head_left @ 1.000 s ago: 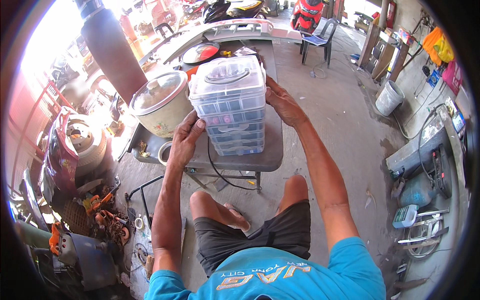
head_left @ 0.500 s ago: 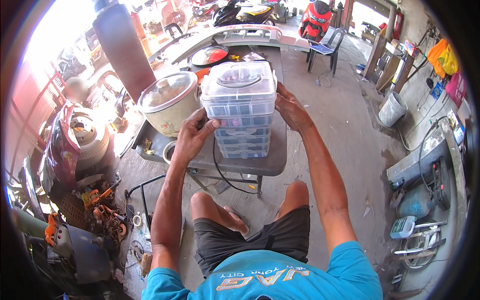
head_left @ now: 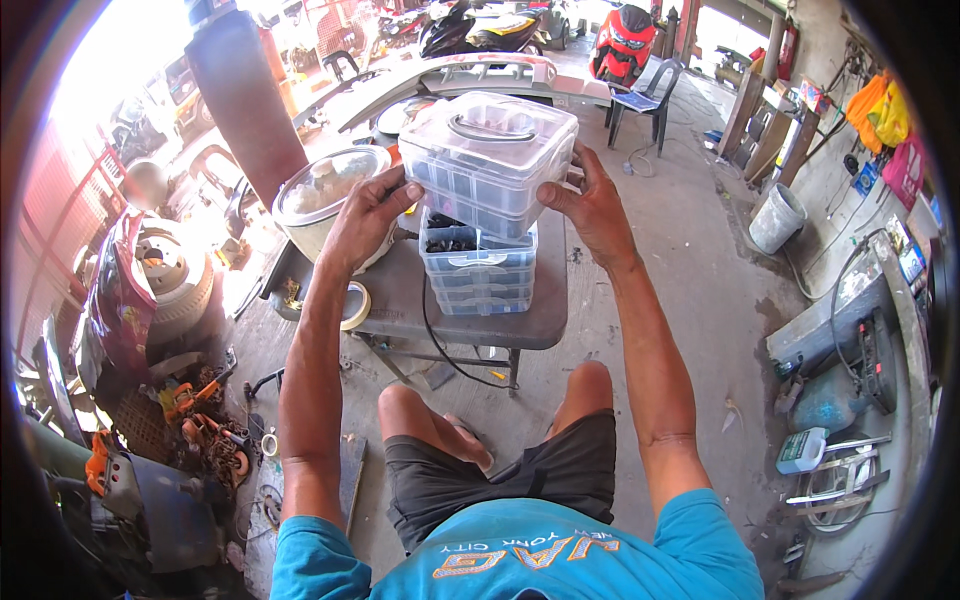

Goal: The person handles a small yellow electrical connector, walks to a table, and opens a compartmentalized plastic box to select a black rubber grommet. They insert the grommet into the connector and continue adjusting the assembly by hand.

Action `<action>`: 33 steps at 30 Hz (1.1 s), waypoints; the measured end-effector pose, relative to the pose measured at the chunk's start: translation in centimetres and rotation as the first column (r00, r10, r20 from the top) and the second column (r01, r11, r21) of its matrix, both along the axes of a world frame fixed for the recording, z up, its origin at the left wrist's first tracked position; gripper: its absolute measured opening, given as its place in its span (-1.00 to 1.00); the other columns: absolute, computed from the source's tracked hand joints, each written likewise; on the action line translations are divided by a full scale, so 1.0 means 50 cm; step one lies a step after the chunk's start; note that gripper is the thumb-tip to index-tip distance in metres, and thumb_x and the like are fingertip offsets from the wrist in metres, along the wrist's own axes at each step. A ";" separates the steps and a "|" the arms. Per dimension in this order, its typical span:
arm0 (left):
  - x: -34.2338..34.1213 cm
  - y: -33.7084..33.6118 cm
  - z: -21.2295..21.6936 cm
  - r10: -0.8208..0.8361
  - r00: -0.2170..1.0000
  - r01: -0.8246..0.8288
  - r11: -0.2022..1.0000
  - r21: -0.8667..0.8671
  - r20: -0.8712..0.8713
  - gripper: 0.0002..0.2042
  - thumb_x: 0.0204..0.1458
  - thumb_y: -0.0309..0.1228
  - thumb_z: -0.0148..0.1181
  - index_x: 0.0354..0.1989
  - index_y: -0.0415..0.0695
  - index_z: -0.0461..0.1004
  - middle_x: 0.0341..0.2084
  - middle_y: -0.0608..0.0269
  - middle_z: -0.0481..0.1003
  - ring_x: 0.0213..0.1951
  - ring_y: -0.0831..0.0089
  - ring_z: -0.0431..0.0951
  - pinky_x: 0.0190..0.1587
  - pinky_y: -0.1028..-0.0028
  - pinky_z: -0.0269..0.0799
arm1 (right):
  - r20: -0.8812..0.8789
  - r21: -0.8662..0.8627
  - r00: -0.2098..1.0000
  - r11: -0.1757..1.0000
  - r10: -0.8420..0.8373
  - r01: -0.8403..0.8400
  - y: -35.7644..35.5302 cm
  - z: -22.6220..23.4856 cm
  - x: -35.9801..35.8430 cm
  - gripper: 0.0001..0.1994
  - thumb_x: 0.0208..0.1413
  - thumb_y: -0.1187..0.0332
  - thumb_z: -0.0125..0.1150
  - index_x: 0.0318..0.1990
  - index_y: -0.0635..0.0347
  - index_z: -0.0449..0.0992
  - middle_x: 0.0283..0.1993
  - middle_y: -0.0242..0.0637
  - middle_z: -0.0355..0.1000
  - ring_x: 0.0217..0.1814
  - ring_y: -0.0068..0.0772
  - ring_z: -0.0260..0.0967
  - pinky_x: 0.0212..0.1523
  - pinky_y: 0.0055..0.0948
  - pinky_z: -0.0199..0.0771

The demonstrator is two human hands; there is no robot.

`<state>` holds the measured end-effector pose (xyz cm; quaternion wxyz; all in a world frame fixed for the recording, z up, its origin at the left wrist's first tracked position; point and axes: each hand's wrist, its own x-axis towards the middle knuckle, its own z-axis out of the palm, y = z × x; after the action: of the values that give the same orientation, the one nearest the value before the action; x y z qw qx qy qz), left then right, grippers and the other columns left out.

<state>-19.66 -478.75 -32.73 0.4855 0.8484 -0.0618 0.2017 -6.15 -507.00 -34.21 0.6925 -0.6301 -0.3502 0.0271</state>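
Observation:
My left hand [head_left: 368, 215] and my right hand [head_left: 590, 200] grip the two sides of the clear plastic top section [head_left: 490, 155] of a stacking organiser box, with a handle on its lid. It is lifted and tilted above the lower blue-tinted trays [head_left: 477, 270], which stand on a small grey table [head_left: 540, 320]. The uppermost lower tray is uncovered and shows small dark parts inside.
A rice cooker [head_left: 325, 195] with a glass lid stands at the table's left. A roll of tape [head_left: 355, 305] hangs at the left edge and a black cable [head_left: 440, 355] droops below. Tools [head_left: 205, 430] lie on the floor left; a white bucket [head_left: 777, 218] stands right.
Both hands have lifted the top section off the stack, raising and tilting it. The lower trays stay on the table, now uncovered.

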 end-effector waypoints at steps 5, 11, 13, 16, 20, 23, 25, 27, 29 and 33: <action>0.025 -0.009 0.007 0.002 0.999 -0.007 0.993 -0.117 -0.041 -0.50 0.36 -0.21 0.12 0.39 -0.19 0.37 0.06 0.28 0.57 0.06 0.51 0.46 0.19 0.40 0.34 | 0.196 -0.030 0.958 0.976 -0.208 0.218 -0.004 -0.015 -0.002 0.11 -0.20 -0.21 0.63 0.39 0.36 0.25 0.27 0.05 0.37 0.28 -0.10 0.43 0.22 -0.21 0.50; 0.077 0.032 -0.005 0.017 0.989 -0.044 0.982 -0.182 -0.145 -0.48 0.36 -0.25 0.10 0.46 -0.13 0.30 0.03 0.35 0.56 -0.06 0.59 0.43 0.10 0.48 0.34 | 0.199 -0.040 0.949 0.966 -0.244 0.257 -0.010 -0.056 -0.034 -0.19 0.09 0.08 0.52 0.40 0.29 0.31 0.19 -0.06 0.41 0.11 -0.22 0.53 0.07 -0.30 0.58; 0.083 0.032 -0.007 0.016 0.988 -0.044 0.983 -0.181 -0.151 -0.47 0.36 -0.24 0.09 0.47 -0.12 0.28 0.03 0.36 0.56 -0.07 0.59 0.43 0.09 0.48 0.35 | 0.155 -0.067 0.965 0.972 -0.213 0.225 -0.013 -0.063 -0.038 -0.26 0.17 0.20 0.46 0.43 0.29 0.29 0.21 -0.10 0.42 0.09 -0.28 0.53 0.07 -0.35 0.57; 0.085 0.035 -0.017 0.000 0.987 -0.030 0.982 -0.187 -0.162 -0.49 0.38 -0.23 0.05 0.46 -0.09 0.29 0.08 0.33 0.54 -0.03 0.56 0.44 0.10 0.46 0.36 | 0.115 -0.089 0.977 0.978 -0.177 0.188 -0.021 -0.064 -0.055 -0.32 0.24 0.35 0.38 0.45 0.32 0.24 0.25 -0.17 0.44 0.08 -0.40 0.51 0.10 -0.42 0.55; 0.105 0.043 -0.043 -0.055 0.991 0.020 0.963 -0.269 -0.124 -0.52 0.38 -0.26 0.03 0.44 -0.07 0.33 0.11 0.32 0.54 0.03 0.53 0.48 0.11 0.45 0.40 | 0.124 -0.077 0.981 0.984 -0.150 0.161 -0.028 -0.067 -0.068 -0.36 0.23 0.41 0.36 0.46 0.17 0.29 0.19 -0.17 0.52 0.00 -0.48 0.54 0.09 -0.45 0.55; 0.100 0.022 -0.040 -0.039 0.992 -0.002 0.948 -0.317 -0.122 -0.54 0.37 -0.33 0.04 0.42 -0.08 0.35 0.13 0.30 0.54 0.06 0.50 0.51 0.13 0.44 0.43 | 0.068 -0.111 0.992 0.987 -0.110 0.117 -0.034 -0.063 -0.080 -0.37 0.22 0.48 0.33 0.45 0.17 0.31 0.24 -0.22 0.51 0.02 -0.52 0.53 0.13 -0.46 0.53; 0.100 0.009 -0.038 -0.024 0.992 -0.023 0.934 -0.357 -0.126 -0.54 0.34 -0.39 0.08 0.41 -0.08 0.37 0.15 0.28 0.54 0.09 0.49 0.53 0.15 0.44 0.44 | 0.077 -0.105 0.994 0.990 -0.083 0.090 -0.035 -0.066 -0.082 -0.37 0.22 0.50 0.31 0.45 0.11 0.32 0.28 -0.22 0.50 0.02 -0.52 0.53 0.14 -0.47 0.52; 0.101 0.003 -0.041 -0.014 0.996 -0.020 0.923 -0.384 -0.087 -0.54 0.31 -0.42 0.14 0.39 -0.08 0.39 0.17 0.26 0.54 0.10 0.49 0.54 0.17 0.43 0.45 | 0.136 -0.045 0.989 0.997 -0.059 0.066 -0.030 -0.078 -0.077 -0.36 0.21 0.47 0.31 0.46 -0.07 0.33 0.28 -0.17 0.52 -0.01 -0.51 0.56 0.12 -0.48 0.53; 0.100 -0.002 -0.041 -0.010 0.996 -0.026 0.910 -0.414 -0.084 -0.53 0.28 -0.45 0.20 0.37 -0.08 0.41 0.17 0.25 0.55 0.11 0.49 0.54 0.18 0.43 0.46 | 0.132 -0.077 0.990 0.995 -0.054 0.065 -0.028 -0.077 -0.078 -0.36 0.21 0.48 0.31 0.45 -0.07 0.33 0.31 -0.16 0.50 0.04 -0.49 0.56 0.15 -0.46 0.52; 0.100 -0.002 -0.042 -0.018 0.995 -0.032 0.881 -0.473 -0.102 -0.54 0.28 -0.45 0.20 0.36 -0.09 0.42 0.17 0.24 0.55 0.11 0.49 0.56 0.17 0.43 0.49 | 0.127 -0.119 0.989 0.989 -0.070 0.085 -0.026 -0.072 -0.082 -0.35 0.20 0.49 0.31 0.46 -0.09 0.33 0.35 -0.12 0.46 0.16 -0.42 0.55 0.21 -0.41 0.51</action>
<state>-14.65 -478.85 -34.81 0.6799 0.7135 0.0175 0.1683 -10.23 -508.28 -37.82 0.6299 -0.6855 -0.3648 -0.0169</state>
